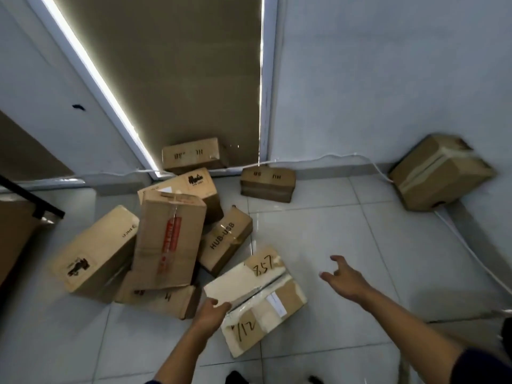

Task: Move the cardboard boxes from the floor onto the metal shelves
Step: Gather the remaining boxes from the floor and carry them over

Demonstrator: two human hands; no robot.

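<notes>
Several cardboard boxes lie on the tiled floor. Nearest me is a box marked 857 (257, 297) with white tape across its top. My left hand (212, 311) touches its near left corner, fingers laid on the edge. My right hand (343, 278) hovers open to the right of that box, fingers spread and apart from it. A pile sits to the left: a tall box with red tape (169, 239), a HUB-USB box (225, 242) and a large box with a black sticker (97, 253). No metal shelf is clearly in view.
Two small boxes (267, 184) rest by the door frame (264, 106) at the back. A taped box (440, 173) leans in the right corner. A white cable (457, 234) runs along the wall base. A dark rail (33, 200) juts in at the left.
</notes>
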